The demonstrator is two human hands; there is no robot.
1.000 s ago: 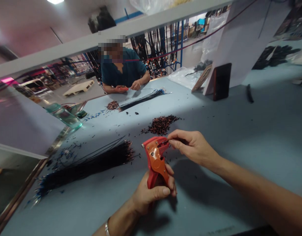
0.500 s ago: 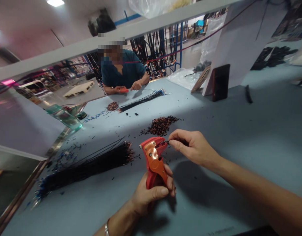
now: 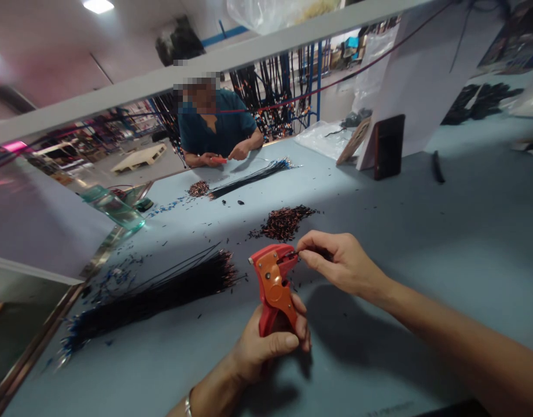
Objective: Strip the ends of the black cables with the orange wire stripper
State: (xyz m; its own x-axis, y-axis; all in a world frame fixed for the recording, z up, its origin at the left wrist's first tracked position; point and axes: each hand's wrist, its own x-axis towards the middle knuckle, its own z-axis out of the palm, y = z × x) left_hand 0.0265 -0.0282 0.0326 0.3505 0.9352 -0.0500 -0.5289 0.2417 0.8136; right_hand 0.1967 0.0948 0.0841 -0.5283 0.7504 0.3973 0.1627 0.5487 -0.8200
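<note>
My left hand (image 3: 272, 341) is wrapped round the handles of a red and orange wire stripper (image 3: 272, 275), held upright above the table. At the tool's jaws, my right hand (image 3: 335, 258) pinches a thin dark wire (image 3: 297, 253), whose end sits at the jaw opening. Most of that wire is hidden by my fingers. Left of the tool lies a thick bundle of black wires (image 3: 162, 298), with coppery ends toward the tool and blue ends at the far left. Just beyond the jaws is a heap of short dark and copper offcuts (image 3: 283, 223).
Across the table (image 3: 422, 243) a person (image 3: 218, 124) holds a red tool near another wire bundle (image 3: 253, 178). A glass bottle (image 3: 116, 207) lies tilted at the left edge. A phone (image 3: 388, 146) leans against a white panel at the back right.
The wire stripper has shifted slightly right and its jaws have drawn closer together near the wire. My right hand has hardly moved.
</note>
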